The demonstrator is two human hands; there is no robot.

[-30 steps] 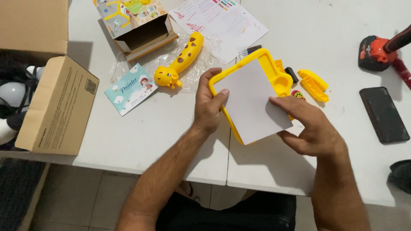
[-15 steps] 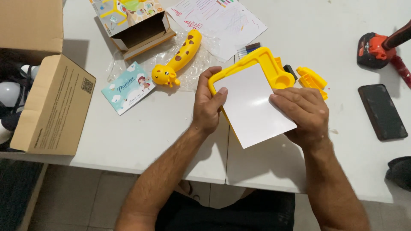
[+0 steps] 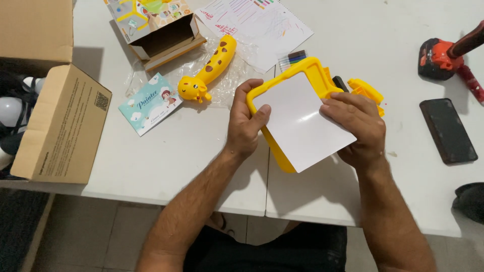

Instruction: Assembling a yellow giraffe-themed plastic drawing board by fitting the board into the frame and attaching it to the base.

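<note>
- Head view: left hand (image 3: 245,123) grips the yellow frame (image 3: 308,68) at nine o'clock.
- Right hand (image 3: 355,123) presses the white sheet (image 3: 297,123) at three o'clock, fingers closed on it.

Yellow frame (image 3: 282,153), white board (image 3: 300,123)

Single view, head-worn camera. It is looking steeply down from above the person's chest, facing forward across the white table (image 3: 151,166), whose near edge is running across the lower third of the frame. It is sitting close: both forearms are entering from the bottom edge, and the left hand (image 3: 244,126) and right hand (image 3: 355,126) are filling the centre over that table. Beyond the table's left edge a cardboard box (image 3: 60,126) is showing; below its near edge, floor tiles and the person's lap. No second view is sharing the scene.
</note>
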